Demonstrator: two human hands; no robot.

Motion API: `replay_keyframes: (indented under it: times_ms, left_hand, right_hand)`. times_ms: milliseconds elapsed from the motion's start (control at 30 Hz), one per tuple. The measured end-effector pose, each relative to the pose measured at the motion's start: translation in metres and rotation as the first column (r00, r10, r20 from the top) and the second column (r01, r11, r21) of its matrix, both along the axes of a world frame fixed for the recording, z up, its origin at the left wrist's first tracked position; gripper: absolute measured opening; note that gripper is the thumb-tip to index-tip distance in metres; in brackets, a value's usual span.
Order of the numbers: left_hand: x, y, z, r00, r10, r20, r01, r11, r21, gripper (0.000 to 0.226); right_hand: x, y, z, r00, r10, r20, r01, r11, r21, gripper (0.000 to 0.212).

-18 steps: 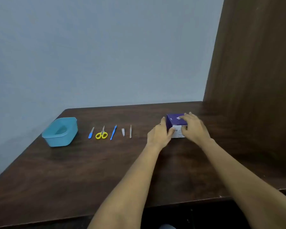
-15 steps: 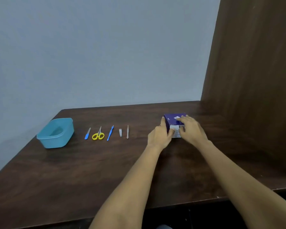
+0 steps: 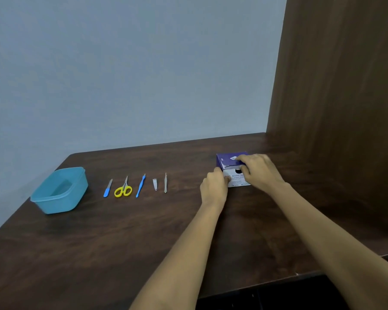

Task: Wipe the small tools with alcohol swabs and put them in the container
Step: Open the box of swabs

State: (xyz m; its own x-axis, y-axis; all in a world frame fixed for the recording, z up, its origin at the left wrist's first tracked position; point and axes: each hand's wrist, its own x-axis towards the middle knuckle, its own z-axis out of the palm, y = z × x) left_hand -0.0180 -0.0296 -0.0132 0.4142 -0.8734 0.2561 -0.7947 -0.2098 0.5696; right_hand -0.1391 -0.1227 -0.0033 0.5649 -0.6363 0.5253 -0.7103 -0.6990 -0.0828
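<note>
The left hand (image 3: 214, 186) grips the alcohol swab box (image 3: 227, 161) on the table (image 3: 121, 242) by its left corner. The right hand (image 3: 259, 171) curls over the top, thumb at the front hole (image 3: 238, 171), maybe reaching inside.

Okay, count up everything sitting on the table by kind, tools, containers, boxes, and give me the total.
5 small tools: blue-handled file, yellow scissors, blue-handled tool, nail clipper, tweezers
1 light blue container
1 alcohol swab box
Total: 7
</note>
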Motion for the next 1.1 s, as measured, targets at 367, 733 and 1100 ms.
replay_keyframes:
  times_ms: [367,733,1100]
  left_hand:
    - [0.006,-0.004,-0.005,0.999,-0.035,0.011,0.035,0.999,-0.008,0.026]
    - [0.009,-0.005,-0.006,0.998,-0.049,-0.041,0.049,0.999,-0.010,0.028]
    - [0.008,-0.005,-0.006,0.998,-0.049,-0.035,0.049,0.999,-0.010,0.029]
  right_hand:
    - [0.022,-0.033,0.037,0.959,-0.219,0.177,0.267,0.911,-0.315,0.020]
    - [0.033,-0.051,0.031,0.987,-0.157,-0.044,0.162,0.968,0.194,0.018]
    - [0.037,-0.048,0.032,0.943,0.030,-0.332,0.076,0.951,0.301,0.022]
